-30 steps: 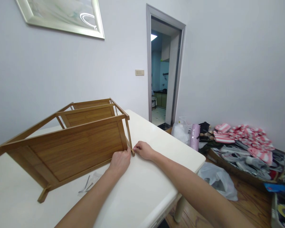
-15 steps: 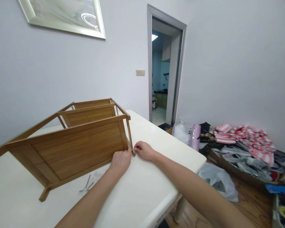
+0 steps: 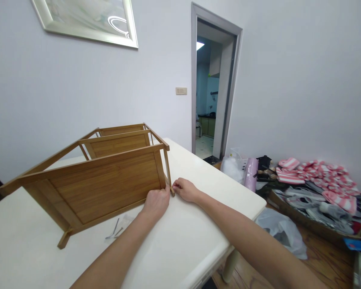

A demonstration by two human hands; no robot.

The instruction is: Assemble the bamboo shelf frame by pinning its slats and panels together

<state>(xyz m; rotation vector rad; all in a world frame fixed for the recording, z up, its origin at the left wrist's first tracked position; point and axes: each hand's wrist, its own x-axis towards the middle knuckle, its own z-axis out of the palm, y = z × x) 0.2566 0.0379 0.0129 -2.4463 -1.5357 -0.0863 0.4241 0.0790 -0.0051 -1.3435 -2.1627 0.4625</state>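
White tabletop; wooden shelf unit on its side atop it. Open box holds grey shoes. My hands, slightly apart, fingers curled at its near-right leg; grip unclear.

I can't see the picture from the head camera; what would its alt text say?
Two bare hands, left and right, work at the near right corner of a wooden rack lying on its side on a white table. Beside the left forearm lie small metal pieces; beyond are a doorway and a floor pile of striped cloth.
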